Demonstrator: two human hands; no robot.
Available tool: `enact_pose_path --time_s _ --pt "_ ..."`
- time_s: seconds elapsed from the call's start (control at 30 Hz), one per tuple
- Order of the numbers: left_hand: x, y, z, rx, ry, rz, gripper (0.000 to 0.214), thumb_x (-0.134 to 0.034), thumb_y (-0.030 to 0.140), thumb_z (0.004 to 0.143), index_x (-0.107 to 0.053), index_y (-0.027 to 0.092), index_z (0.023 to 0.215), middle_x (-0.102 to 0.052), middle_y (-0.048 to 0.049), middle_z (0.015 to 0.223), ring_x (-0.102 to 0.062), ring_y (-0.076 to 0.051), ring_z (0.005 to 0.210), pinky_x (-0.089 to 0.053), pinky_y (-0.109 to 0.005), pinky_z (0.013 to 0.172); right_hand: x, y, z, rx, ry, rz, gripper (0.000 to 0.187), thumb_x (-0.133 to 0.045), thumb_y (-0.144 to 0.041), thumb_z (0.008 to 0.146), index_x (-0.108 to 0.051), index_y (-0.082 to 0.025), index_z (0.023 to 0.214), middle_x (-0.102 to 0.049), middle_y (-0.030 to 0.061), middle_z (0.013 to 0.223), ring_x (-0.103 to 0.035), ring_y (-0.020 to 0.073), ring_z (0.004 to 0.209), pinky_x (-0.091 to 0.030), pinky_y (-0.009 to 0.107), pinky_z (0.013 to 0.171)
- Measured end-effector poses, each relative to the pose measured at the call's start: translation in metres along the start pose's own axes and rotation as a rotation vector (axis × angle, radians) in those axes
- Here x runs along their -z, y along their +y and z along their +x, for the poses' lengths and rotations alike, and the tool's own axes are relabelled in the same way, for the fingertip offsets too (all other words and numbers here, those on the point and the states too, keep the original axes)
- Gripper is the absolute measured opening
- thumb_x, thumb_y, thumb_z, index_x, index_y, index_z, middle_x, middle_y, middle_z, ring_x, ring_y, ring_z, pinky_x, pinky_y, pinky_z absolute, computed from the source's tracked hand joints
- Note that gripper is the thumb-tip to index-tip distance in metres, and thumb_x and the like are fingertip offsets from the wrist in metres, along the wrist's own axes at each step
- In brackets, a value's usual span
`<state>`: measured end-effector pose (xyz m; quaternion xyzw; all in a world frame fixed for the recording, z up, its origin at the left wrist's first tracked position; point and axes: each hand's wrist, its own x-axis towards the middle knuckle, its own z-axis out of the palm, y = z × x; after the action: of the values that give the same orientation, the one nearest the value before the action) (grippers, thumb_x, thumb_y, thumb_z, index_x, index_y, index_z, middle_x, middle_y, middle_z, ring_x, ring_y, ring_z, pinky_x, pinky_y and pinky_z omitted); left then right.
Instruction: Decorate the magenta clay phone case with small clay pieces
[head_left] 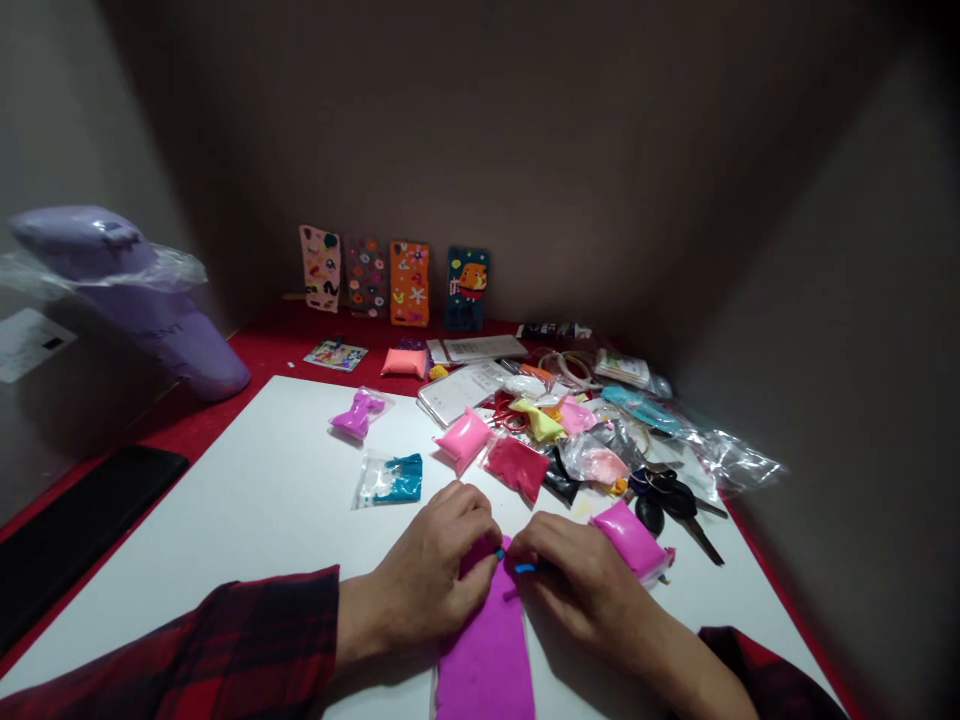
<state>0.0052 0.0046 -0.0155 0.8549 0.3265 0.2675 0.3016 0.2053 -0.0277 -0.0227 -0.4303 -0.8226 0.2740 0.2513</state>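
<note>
A flat strip covered in purple clay (487, 665), which looks like a phone case, lies on the white board in front of me. Over its far end, my left hand (442, 560) pinches a tiny teal bit of clay (500, 554) between thumb and forefinger. Close beside it, my right hand (581, 575) is closed on a small blue piece (525, 568) at the strip's right edge; whether that is clay or a tool tip I cannot tell. Just beyond my left hand rests a bag of teal clay (394, 479). A magenta clay packet (630, 540) lies right of my right hand.
A cluttered pile holds a red clay packet (516, 467), a pink packet (463, 438) and keys (667, 500). Several decorated phone cases (409, 284) lean at the back wall. Left are a purple hair dryer (150, 310) and a black phone (82, 530). The white board (247, 480) lies on red cloth.
</note>
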Motion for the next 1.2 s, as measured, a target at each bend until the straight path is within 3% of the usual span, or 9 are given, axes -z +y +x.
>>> enact_pose_path --time_s 0.8,1.03,1.2 --pt "-0.002 -0.004 -0.001 0.018 0.013 -0.01 0.014 -0.053 0.001 0.074 -0.054 0.015 0.077 -0.055 -0.0055 0.086 -0.047 -0.018 0.083 -0.04 -0.032 0.075 -0.004 -0.004 -0.001 -0.014 0.018 0.035 0.015 -0.048 -0.006 0.079 -0.054 -0.018 0.085 -0.059 0.0041 0.081 -0.052 0.0177 0.074 -0.04 0.028 0.063" --pt "-0.002 -0.002 -0.001 0.018 0.002 -0.003 0.014 -0.053 0.002 0.075 -0.055 0.015 0.08 -0.055 -0.0058 0.088 -0.048 -0.018 0.084 -0.041 -0.032 0.075 0.005 -0.012 0.002 -0.112 -0.003 0.141 0.016 -0.039 -0.017 0.094 -0.053 -0.019 0.087 -0.057 0.0017 0.076 -0.051 0.0147 0.068 -0.038 0.027 0.062" --pt "-0.001 -0.002 -0.001 0.025 0.003 0.011 0.011 -0.054 0.003 0.077 -0.056 0.014 0.079 -0.055 -0.0064 0.087 -0.047 -0.019 0.084 -0.04 -0.032 0.075 0.008 -0.011 0.001 -0.092 0.012 0.151 0.015 -0.042 -0.009 0.089 -0.053 -0.019 0.092 -0.058 0.0023 0.083 -0.053 0.0151 0.074 -0.039 0.027 0.064"
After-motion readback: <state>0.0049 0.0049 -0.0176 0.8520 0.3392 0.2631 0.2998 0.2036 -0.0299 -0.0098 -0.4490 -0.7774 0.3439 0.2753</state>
